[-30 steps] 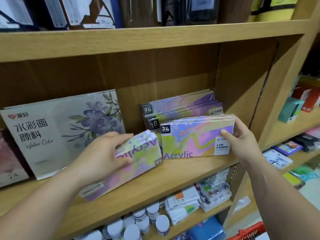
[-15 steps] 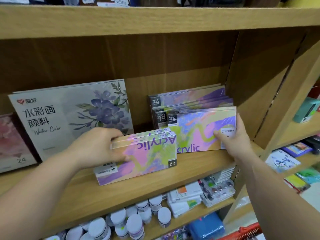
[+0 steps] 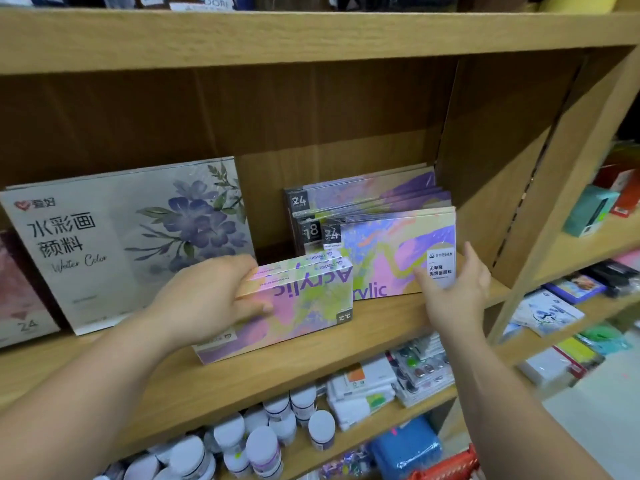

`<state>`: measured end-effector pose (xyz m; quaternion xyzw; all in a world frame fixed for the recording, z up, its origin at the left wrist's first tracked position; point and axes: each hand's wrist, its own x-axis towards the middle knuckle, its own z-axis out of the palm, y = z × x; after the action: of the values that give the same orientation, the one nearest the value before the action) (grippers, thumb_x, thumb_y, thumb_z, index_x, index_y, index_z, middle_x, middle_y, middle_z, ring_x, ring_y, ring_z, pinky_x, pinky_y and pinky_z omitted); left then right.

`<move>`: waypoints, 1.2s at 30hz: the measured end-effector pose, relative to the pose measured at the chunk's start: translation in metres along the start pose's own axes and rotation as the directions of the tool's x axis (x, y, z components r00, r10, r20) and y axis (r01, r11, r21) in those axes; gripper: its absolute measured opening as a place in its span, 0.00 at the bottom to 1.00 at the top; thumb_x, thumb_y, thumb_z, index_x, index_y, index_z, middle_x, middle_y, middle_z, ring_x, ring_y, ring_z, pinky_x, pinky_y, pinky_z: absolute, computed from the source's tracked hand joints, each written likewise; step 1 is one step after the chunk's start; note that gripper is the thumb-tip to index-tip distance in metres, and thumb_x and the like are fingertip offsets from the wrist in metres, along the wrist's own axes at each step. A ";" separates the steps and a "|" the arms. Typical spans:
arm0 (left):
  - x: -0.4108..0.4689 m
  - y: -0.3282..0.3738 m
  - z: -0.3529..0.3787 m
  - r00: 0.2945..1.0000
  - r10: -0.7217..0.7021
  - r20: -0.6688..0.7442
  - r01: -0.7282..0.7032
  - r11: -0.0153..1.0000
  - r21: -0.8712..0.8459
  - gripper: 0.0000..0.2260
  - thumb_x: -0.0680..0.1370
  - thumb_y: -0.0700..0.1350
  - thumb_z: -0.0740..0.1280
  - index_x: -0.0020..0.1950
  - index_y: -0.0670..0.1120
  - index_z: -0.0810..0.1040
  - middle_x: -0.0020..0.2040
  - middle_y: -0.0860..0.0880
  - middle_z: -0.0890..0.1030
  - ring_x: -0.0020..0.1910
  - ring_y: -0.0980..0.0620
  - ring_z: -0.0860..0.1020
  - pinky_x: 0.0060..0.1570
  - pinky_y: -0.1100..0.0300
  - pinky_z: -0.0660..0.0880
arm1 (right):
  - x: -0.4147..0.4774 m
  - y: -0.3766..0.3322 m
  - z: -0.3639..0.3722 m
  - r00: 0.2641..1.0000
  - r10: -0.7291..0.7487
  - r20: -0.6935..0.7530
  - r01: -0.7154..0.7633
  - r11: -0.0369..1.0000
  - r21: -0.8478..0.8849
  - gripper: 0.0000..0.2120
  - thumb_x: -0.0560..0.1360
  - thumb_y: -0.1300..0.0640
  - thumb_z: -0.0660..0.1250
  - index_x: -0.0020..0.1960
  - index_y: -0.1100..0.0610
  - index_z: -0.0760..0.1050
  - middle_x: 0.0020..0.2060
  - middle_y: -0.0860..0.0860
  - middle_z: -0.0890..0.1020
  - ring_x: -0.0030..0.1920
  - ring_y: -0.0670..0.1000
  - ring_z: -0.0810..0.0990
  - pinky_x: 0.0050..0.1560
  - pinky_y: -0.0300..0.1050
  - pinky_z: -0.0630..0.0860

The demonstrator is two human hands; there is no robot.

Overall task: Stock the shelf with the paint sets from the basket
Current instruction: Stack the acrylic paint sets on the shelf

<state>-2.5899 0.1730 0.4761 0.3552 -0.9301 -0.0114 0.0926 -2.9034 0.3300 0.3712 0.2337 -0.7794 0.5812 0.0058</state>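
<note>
A 12-colour acrylic paint set (image 3: 311, 299) stands upside down on the wooden shelf (image 3: 242, 379), in front of the others. My left hand (image 3: 207, 303) grips its left end, fingers over the top edge and thumb on the front. Just behind it leans a 24-colour acrylic set (image 3: 391, 247) against several more sets (image 3: 363, 192) at the compartment's right end. My right hand (image 3: 457, 292) is at the lower right corner of that 24-colour set, its fingers straight and its thumb touching the white label. A corner of the red basket (image 3: 446, 465) shows at the bottom.
A large watercolour set (image 3: 121, 244) leans on the shelf's left part, with a pink one (image 3: 20, 296) beside it. Below are white-lidded paint jars (image 3: 263, 445) and packets (image 3: 363, 386). A wooden upright (image 3: 540, 188) divides off shelves of boxes (image 3: 588, 213) to the right.
The 12-colour set has gone from tilted to standing on the shelf and slid right, in front of the 24-colour set. My right hand has loosened from the 24-colour set's corner.
</note>
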 end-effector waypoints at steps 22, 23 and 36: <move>0.033 0.111 0.042 0.931 -0.365 0.014 -0.096 -0.281 -0.955 0.07 0.77 0.36 0.69 0.50 0.47 0.76 0.41 0.49 0.86 0.36 0.52 0.83 0.40 0.53 0.75 | -0.071 -0.018 -0.056 0.892 0.054 0.448 -0.380 0.626 0.681 0.23 0.72 0.51 0.76 0.65 0.53 0.80 0.55 0.60 0.87 0.49 0.55 0.88 0.43 0.48 0.85; 0.039 0.100 0.040 0.926 -0.376 0.026 -0.082 -0.268 -0.960 0.08 0.77 0.35 0.68 0.51 0.47 0.76 0.41 0.48 0.87 0.36 0.52 0.84 0.40 0.53 0.77 | -0.064 -0.016 -0.062 0.899 0.054 0.434 -0.364 0.644 0.673 0.20 0.72 0.50 0.75 0.63 0.52 0.81 0.54 0.61 0.87 0.47 0.55 0.88 0.41 0.49 0.85; 0.048 0.098 0.099 0.932 -0.360 -0.045 0.099 0.371 -0.923 0.21 0.75 0.36 0.76 0.64 0.49 0.74 0.58 0.50 0.79 0.53 0.58 0.82 0.51 0.64 0.78 | 0.034 -0.028 -0.048 0.950 -0.104 0.293 -0.014 0.927 0.376 0.12 0.86 0.55 0.64 0.66 0.47 0.81 0.54 0.46 0.89 0.53 0.47 0.88 0.46 0.42 0.83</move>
<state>-2.7068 0.2099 0.3948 0.3722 -0.6948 -0.4848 0.3790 -2.9356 0.3550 0.4220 0.3363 -0.6403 0.6749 -0.1466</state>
